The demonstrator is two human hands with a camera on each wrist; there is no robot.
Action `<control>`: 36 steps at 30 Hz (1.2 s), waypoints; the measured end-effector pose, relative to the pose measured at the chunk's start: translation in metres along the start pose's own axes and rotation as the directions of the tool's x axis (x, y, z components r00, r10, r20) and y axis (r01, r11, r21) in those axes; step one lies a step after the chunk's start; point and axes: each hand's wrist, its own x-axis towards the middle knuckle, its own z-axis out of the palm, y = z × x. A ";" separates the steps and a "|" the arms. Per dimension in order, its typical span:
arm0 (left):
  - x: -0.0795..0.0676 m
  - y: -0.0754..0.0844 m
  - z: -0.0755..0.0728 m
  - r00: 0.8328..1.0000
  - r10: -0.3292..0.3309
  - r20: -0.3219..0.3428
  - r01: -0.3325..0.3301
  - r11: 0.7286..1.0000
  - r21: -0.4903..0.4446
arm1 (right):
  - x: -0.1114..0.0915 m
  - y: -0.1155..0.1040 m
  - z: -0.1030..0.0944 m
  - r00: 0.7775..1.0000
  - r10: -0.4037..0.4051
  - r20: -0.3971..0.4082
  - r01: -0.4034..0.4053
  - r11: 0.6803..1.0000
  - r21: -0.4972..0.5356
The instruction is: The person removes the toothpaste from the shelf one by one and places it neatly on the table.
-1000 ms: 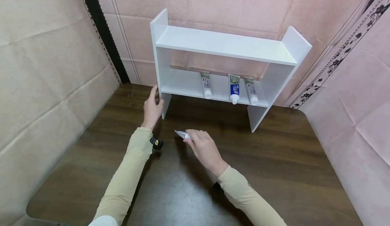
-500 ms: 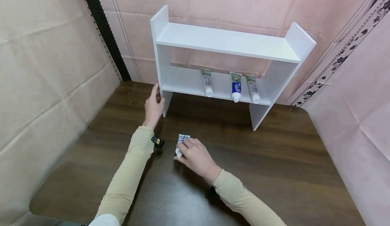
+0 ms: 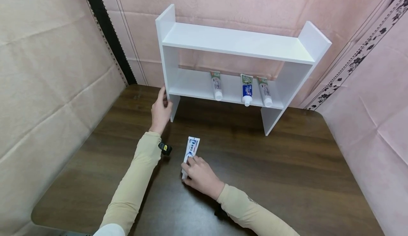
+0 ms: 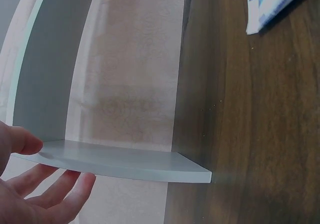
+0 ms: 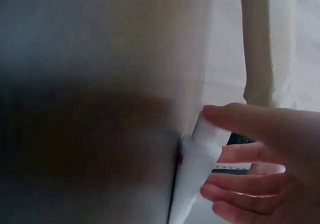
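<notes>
In the head view, a white two-tier shelf (image 3: 236, 45) stands at the back of the wooden table. My left hand (image 3: 160, 113) holds its left side panel; the left wrist view puts the thumb (image 4: 25, 141) on one face and the fingers on the other. Below the shelf, a white and blue toothpaste tube (image 3: 192, 144) lies at the tabletop, printed face up. My right hand (image 3: 204, 178) holds it at the cap end, with the thumb on the white cap (image 5: 206, 129) and the fingers along the opposite side. The hand covers part of the tube.
Three toothpaste tubes rest on the lower tier: a white one (image 3: 216, 86) left of centre, a blue one (image 3: 247, 88) and another white one (image 3: 265, 92) to the right. Pink cloth (image 3: 236, 2) hangs behind. The brown tabletop (image 3: 287, 179) extends around both arms.
My right hand has moved toward me and lowered the tube, which has turned from pointing left to lying flat with its label visible. My left hand has stayed on the shelf.
</notes>
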 end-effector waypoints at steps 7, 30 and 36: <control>0.001 0.001 -0.001 1.000 -0.005 0.012 0.005 1.000 0.006 | 0.002 -0.001 0.000 0.999 0.005 0.032 -0.005 1.000 0.004; 0.002 0.003 0.006 1.000 0.000 -0.001 0.000 1.000 -0.023 | 0.052 0.130 -0.075 0.936 0.268 -0.229 -0.250 0.962 0.105; 0.003 0.004 0.010 0.999 0.010 -0.039 -0.012 0.999 -0.045 | 0.071 0.162 -0.075 0.925 0.347 -0.154 -0.334 0.936 0.109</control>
